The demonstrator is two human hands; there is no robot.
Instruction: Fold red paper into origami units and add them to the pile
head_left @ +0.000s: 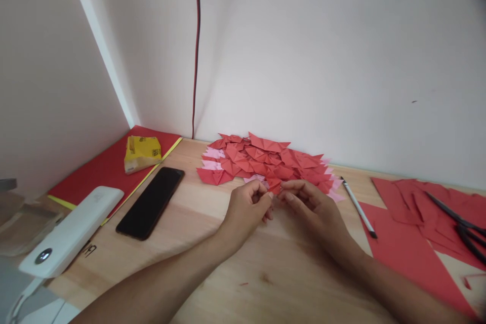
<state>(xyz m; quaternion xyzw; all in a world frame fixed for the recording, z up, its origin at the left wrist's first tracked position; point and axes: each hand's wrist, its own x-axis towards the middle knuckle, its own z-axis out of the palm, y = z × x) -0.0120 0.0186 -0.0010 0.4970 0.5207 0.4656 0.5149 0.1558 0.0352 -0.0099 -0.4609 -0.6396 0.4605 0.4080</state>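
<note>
Just in front of a heap of folded red paper pieces (261,154), my two hands meet over the wooden table. Between finger and thumb, my left hand (248,207) pinches a small folded red paper piece (274,187). My right hand (313,207) has its fingertips closed at the right side of that same piece. Its lower part is partly covered by my fingers. Some pink folded paper pieces (213,164) stick out from the heap's left and right ends.
Right of the heap lie a white pen (359,207), red paper sheets (410,248) and black-handled scissors (461,223). To the left are a black phone (151,203), a white power bank (74,230) with a cable, and a yellow-wrapped block (142,153). A wall (322,61) stands behind.
</note>
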